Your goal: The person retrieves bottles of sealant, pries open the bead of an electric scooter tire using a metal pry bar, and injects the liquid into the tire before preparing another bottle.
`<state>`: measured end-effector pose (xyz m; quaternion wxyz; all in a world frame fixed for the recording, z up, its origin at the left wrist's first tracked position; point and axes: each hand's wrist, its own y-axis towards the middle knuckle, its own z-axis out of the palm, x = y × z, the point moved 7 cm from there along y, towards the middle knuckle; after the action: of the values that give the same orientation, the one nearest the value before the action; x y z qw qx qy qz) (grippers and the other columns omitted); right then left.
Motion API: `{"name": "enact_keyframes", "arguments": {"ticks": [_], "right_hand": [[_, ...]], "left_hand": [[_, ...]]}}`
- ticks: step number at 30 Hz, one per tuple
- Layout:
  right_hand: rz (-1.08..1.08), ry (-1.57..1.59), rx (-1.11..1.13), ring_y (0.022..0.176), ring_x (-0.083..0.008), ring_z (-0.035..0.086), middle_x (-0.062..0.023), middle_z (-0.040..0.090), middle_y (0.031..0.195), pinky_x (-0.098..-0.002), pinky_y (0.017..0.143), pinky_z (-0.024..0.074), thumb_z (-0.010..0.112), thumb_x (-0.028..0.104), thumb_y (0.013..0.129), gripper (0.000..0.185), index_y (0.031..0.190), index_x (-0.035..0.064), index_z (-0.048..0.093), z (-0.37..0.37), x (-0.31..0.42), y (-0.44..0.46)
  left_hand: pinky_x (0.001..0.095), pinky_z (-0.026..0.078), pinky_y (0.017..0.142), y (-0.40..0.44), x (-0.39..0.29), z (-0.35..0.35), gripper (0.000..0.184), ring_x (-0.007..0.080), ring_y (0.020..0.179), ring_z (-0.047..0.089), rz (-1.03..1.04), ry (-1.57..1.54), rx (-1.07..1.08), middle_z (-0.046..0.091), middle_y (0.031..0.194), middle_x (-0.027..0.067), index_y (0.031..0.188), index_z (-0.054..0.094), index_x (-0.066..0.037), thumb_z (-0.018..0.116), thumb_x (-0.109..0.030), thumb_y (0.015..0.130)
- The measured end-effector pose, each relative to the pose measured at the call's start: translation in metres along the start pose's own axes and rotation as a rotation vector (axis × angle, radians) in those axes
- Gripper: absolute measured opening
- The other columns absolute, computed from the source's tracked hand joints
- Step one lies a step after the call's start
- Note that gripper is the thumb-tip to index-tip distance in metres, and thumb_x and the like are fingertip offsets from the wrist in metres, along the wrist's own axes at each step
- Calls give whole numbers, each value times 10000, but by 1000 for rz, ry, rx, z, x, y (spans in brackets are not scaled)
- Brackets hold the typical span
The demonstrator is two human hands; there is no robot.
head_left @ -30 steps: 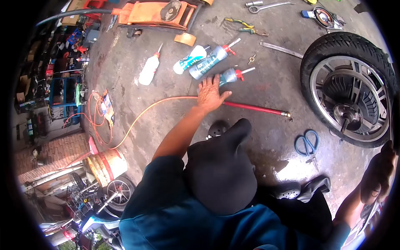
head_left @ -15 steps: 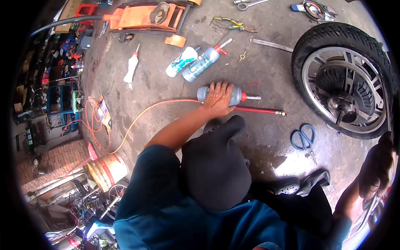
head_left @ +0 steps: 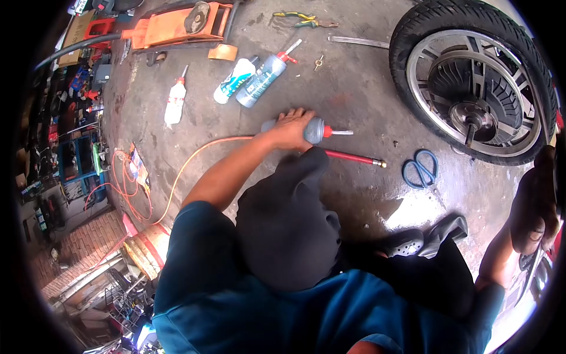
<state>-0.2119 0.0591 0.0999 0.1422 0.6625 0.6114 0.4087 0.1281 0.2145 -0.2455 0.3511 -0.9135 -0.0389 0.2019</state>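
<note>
My left hand is wrapped over a grey plastic bottle that lies on its side on the concrete floor. The bottle's red cap and clear nozzle point right. Just below it runs a red air-hose wand with a brass tip, partly hidden by my knee. At the right edge, in shadow, my right hand has its fingers curled, close to the lower rim of a motorcycle wheel with its tyre on. What those fingers hold is too dark to make out.
A blue-handled pair of scissors lies before my foot. Farther off are two bottles side by side, a white bottle, pliers, a metal bar and an orange floor jack. An orange hose curves across the floor.
The whole view has shifted, so floor things sit farther left and higher. The white bottle has turned, showing its label. My left hand stays on the grey bottle.
</note>
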Motion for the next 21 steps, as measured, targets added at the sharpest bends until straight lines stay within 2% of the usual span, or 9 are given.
{"name": "enact_keyframes", "arguments": {"ticks": [2,4,5,7,10,13,16,19,21], "right_hand": [[-24,-1,33,507,-108,391,27,390,518,-284,520,326,430,539,1034,607,560,159,436,3,2,5],[256,-63,-132,517,-108,389,35,381,509,-284,538,330,424,578,1025,634,544,167,424,3,-3,6],[515,-137,-264,521,-108,388,35,386,511,-285,549,334,426,582,1024,633,546,166,425,6,6,8],[553,-145,-274,525,-109,383,37,394,517,-284,566,338,429,590,1019,630,551,168,422,5,5,3],[63,7,-36,527,-111,383,38,404,529,-282,582,348,451,581,1013,612,563,168,428,-1,-9,-6],[50,23,-41,541,-110,413,32,433,563,-285,602,385,499,503,1015,534,617,147,478,-4,-11,-9],[87,-48,-45,518,-102,386,34,417,583,-275,585,380,463,449,1022,474,665,137,468,-5,-8,-11],[122,-77,-19,494,-93,359,37,400,603,-265,568,374,426,394,1030,416,713,127,458,-5,-7,-14],[147,-31,-32,479,-88,341,38,389,616,-259,556,371,401,358,1034,378,745,120,451,-5,-8,-16]], "left_hand": [[541,337,1116,-1,-7,6,1042,430,1349,407,67,77,-27,454,1417,230,1480,379,-37,840,-456,646],[527,368,1108,0,-7,11,989,436,1317,447,142,157,-71,473,1395,240,1458,386,-4,827,-423,678],[528,387,1082,-1,-8,3,951,443,1295,462,141,162,-156,481,1378,254,1436,403,6,826,-387,681],[529,423,1030,-13,-15,-7,874,455,1252,493,137,164,-312,499,1345,283,1391,435,27,824,-316,688],[508,445,1010,-6,-14,-36,783,445,1241,525,95,46,-456,528,1327,298,1345,467,26,807,-276,708],[479,460,998,-3,-18,-64,753,434,1229,546,-69,-221,-436,543,1322,306,1318,485,14,805,-283,704],[511,424,1034,11,-9,-72,859,418,1258,530,-177,-311,-406,526,1366,288,1385,461,-20,836,-340,681],[532,400,1045,32,5,-61,949,403,1241,540,-121,-60,-642,553,1332,215,1456,414,-84,864,-398,681],[525,388,1050,18,4,-59,986,389,1259,520,-159,67,-647,531,1360,200,1478,396,-92,868,-424,677]]}}
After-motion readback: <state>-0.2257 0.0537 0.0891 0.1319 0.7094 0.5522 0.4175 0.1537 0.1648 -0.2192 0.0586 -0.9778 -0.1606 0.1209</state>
